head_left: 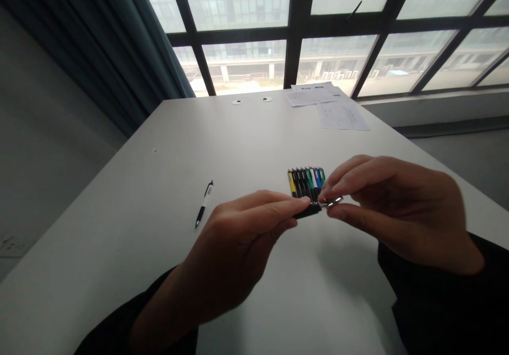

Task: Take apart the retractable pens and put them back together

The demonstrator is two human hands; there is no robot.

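My left hand (246,227) is closed, thumb and fingers pinching a small, flat black object (308,210) above the table. At the right end of this object is a shiny metal ring or clasp (333,202). My right hand (397,206) grips that metal part between thumb and fingertips. Most of the black object is covered by my left fingers, so its exact kind cannot be made out. Behind my hands, a row of pens (303,184) in yellow, black, green, white and blue lies side by side, partly hidden by my fingers.
A single white and black pen (204,204) lies left of my left hand. Printed papers (342,116) rest at the far right of the white table (222,148). Two round white fittings (237,102) sit near its far edge, below the window. A dark curtain (107,42) hangs at left.
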